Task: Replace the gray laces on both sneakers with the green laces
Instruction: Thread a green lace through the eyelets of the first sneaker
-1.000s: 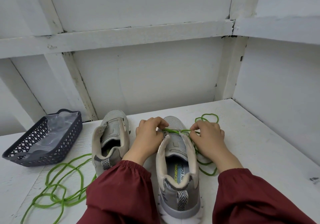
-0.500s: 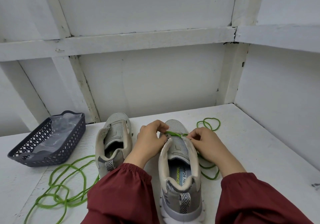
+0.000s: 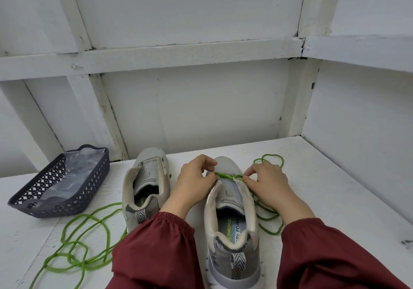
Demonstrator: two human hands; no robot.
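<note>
Holding crumpled clear plastic, a dark basket sits beside 2 sneakers.

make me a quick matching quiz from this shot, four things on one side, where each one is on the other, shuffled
Things:
1. dark basket
2. loose green lace
3. unlaced sneaker
4. sneaker being laced

Places:
A. between the two hands
B. far left of the table
C. coiled on the table near the left sleeve
D. just left of the left hand

Pairs: 1-B, 2-C, 3-D, 4-A
</note>
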